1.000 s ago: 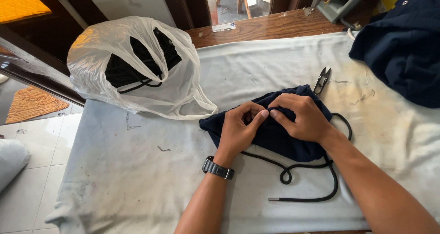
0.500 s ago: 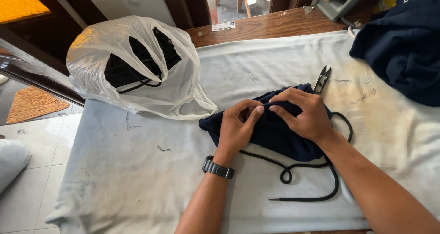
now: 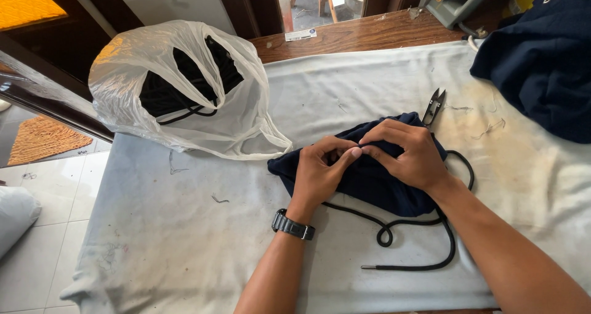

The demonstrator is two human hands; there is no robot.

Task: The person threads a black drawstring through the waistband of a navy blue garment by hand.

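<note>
White translucent plastic forms the thin carrier bag (image 3: 178,92) we see standing near the bench's far left corner, its handles sagging open over a bundle of black cord (image 3: 178,86) inside. Beyond the far edge of the bench (image 3: 184,240), a small white rectangular label (image 3: 301,34) lies on the brown wooden ledge (image 3: 369,34).

Our left hand (image 3: 320,172) and right hand (image 3: 406,154) meet over a bunched piece of dark navy fabric (image 3: 369,181) lying around the middle of the bench, which is covered in a stained off-white cloth. Both hands are pinching the fabric's upper fold, fingertips touching each other. A dark wristwatch (image 3: 293,225) sits on the left wrist.

From under the navy piece a round black drawstring cord (image 3: 425,243) runs out, loops once towards the near edge and ends in a small metal-looking tip. The fabric is crumpled and matte.

Just beyond it, touching or nearly touching its far side, lie small metal thread snips (image 3: 434,104). A larger heap of dark navy cloth (image 3: 542,61) fills the far right corner.
</note>
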